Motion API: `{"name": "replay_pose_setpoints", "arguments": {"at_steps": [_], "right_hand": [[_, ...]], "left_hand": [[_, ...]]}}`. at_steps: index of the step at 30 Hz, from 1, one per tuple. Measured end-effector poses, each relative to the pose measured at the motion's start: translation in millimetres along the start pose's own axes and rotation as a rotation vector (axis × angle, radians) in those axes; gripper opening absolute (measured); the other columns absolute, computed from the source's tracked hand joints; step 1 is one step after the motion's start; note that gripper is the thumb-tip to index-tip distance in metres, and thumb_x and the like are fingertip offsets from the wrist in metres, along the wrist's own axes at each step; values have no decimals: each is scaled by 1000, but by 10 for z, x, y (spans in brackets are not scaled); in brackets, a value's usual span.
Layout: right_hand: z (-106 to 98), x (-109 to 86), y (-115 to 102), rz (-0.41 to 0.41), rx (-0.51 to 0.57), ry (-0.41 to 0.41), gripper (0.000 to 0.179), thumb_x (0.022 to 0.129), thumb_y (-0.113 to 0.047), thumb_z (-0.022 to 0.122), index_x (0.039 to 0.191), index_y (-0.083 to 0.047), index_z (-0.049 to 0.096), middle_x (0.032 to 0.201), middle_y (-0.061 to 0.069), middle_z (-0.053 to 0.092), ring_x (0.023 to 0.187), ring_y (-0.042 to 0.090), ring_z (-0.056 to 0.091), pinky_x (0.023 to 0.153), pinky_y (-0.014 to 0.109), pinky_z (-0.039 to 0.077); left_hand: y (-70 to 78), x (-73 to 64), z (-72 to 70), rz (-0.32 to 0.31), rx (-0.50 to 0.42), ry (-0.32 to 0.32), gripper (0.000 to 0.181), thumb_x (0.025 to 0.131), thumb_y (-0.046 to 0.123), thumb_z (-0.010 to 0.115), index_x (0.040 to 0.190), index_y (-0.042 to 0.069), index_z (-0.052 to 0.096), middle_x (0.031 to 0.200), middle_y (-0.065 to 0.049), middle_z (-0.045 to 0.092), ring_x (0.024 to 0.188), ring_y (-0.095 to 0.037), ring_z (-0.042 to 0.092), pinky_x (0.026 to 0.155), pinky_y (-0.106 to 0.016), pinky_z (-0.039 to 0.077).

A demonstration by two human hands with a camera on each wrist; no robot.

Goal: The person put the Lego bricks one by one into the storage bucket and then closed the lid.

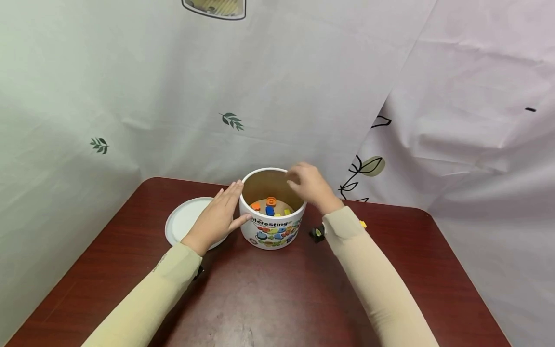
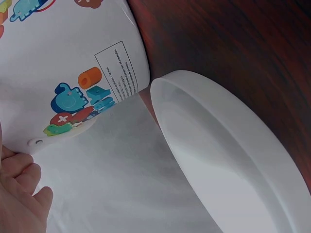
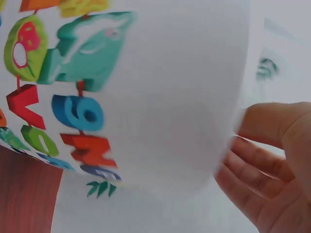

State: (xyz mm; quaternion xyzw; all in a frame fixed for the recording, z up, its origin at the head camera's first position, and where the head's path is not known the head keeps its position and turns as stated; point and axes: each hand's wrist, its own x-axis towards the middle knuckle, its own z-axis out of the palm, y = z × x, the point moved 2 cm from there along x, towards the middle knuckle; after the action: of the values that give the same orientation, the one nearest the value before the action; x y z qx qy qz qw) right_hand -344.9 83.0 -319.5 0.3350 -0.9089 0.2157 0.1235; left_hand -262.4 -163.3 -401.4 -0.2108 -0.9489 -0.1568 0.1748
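Observation:
A white tub (image 1: 270, 232) with coloured letters and animals printed on its side stands upright on the table. Inside it lie several small coloured pieces, among them an orange piece (image 1: 270, 201) and a blue piece (image 1: 270, 211). My left hand (image 1: 216, 217) rests against the tub's left side, its fingers mostly straight and reaching up to the rim. Over the right part of the rim is my right hand (image 1: 310, 184), with fingers bent loosely. In the right wrist view its thumb (image 3: 269, 124) stands apart from the fingers; the fingertips are hidden behind the tub. Nothing shows in that hand.
A round white lid (image 1: 184, 219) lies left of the tub, partly under my left forearm. Beyond my right sleeve a small yellow thing (image 1: 363, 224) peeks out. The dark red table (image 1: 269, 299) ends at a pale hanging cloth (image 1: 277, 96) behind the tub.

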Motion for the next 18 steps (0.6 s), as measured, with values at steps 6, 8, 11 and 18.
{"name": "replay_pose_setpoints", "arguments": {"at_steps": [6,8,11,18], "right_hand": [[-191,-297,177,25,188,236,15,93,-3,68,104,6,74,100,18,69,91,33,69,84,43,60],[-239,-410,245,60,229,284,15,94,-4,67,104,4,74,100,17,69,90,31,70,83,43,61],[-294,-582,353,135,258,332,16,96,-8,66,106,0,76,102,13,69,91,27,69,82,38,60],[-345,-961,720,395,479,458,21,98,-12,65,111,2,74,100,15,72,82,10,67,76,18,55]], "left_hand": [[-3,0,1,-4,5,-4,89,97,46,67,157,-6,27,163,-21,29,151,-33,27,122,-54,24],[-2,0,-1,-6,4,-6,89,97,46,67,157,-5,27,163,-21,29,152,-33,27,122,-53,23],[0,-4,-4,-7,-1,-4,89,96,47,67,157,-6,27,163,-21,29,151,-33,27,122,-53,23],[5,-8,-6,-8,1,-6,89,97,46,67,157,-6,27,163,-21,29,151,-34,27,122,-54,24]]}}
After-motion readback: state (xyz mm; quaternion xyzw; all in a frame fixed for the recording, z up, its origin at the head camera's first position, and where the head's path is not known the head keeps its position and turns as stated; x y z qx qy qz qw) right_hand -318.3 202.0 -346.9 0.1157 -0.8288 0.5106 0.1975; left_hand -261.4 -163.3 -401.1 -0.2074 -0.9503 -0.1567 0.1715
